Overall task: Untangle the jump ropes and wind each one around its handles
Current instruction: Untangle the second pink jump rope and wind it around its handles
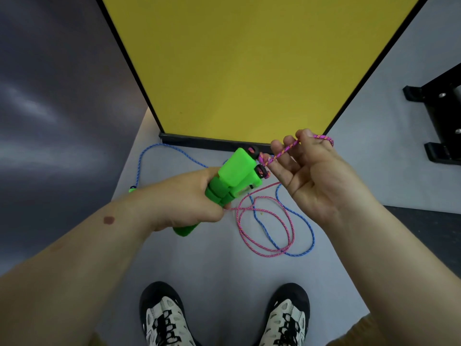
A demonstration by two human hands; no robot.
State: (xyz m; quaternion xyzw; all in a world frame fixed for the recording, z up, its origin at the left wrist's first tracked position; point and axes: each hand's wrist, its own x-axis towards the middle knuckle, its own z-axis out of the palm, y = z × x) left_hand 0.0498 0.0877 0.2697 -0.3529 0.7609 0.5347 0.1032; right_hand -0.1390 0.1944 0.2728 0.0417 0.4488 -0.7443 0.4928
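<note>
The pink rope (264, 228) runs from the 2 green handles (232, 181), which are bunched together side by side, both cord ends at their tops. The left hand (184, 198) is wrapped round the handles' lower part, holding them above the floor (224, 265). The right hand (314, 176) has its fingers curled w/ a short stretch of pink rope pulled up from the handle tops and looped over the fingertips. No turns sit on the handles yet, as far as I can see; most of the pink rope lies in loose loops on the floor below the hands.

The blue rope (309, 236) lies on the floor too, crossing the pink loops in a few spots, so the 2 look only partly separated. 1 blue-rope handle (132, 189) peeks out past the left forearm; the other isn't visible.

Judgement: early stage. Pink winding is just starting, blue is untouched.

A yellow panel (249, 66) stands at the floor's far edge; the person's shoes (164, 318) are at the near edge.
</note>
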